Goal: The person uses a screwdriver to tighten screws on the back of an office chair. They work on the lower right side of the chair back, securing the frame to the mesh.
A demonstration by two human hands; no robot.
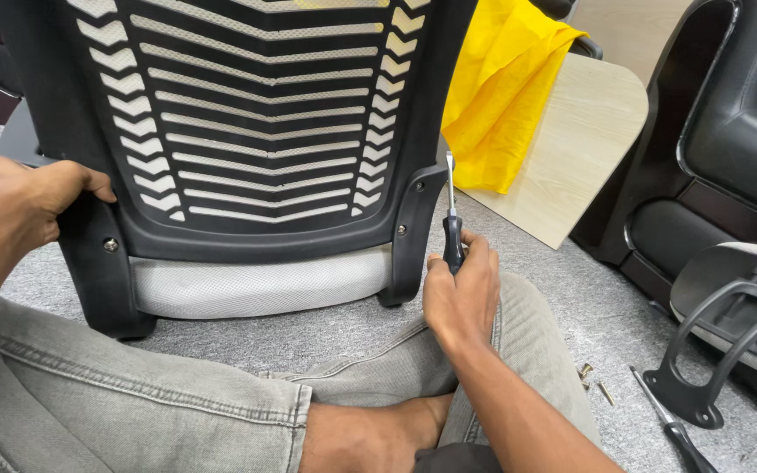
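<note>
Right hand [460, 293], fingers clamped on upright screwdriver [452, 229], tip just beside chair back [247, 123] right bracket; left hand [24, 197] grips left bracket, fingers closed.

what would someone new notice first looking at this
The big black chair back with its white slatted mesh fills the upper middle, standing on the grey carpet. The left hand grips its left edge, while the right hand holds a screwdriver upright beside the right bracket. A bright yellow cloth lies over a pale wooden panel at upper right.
</note>
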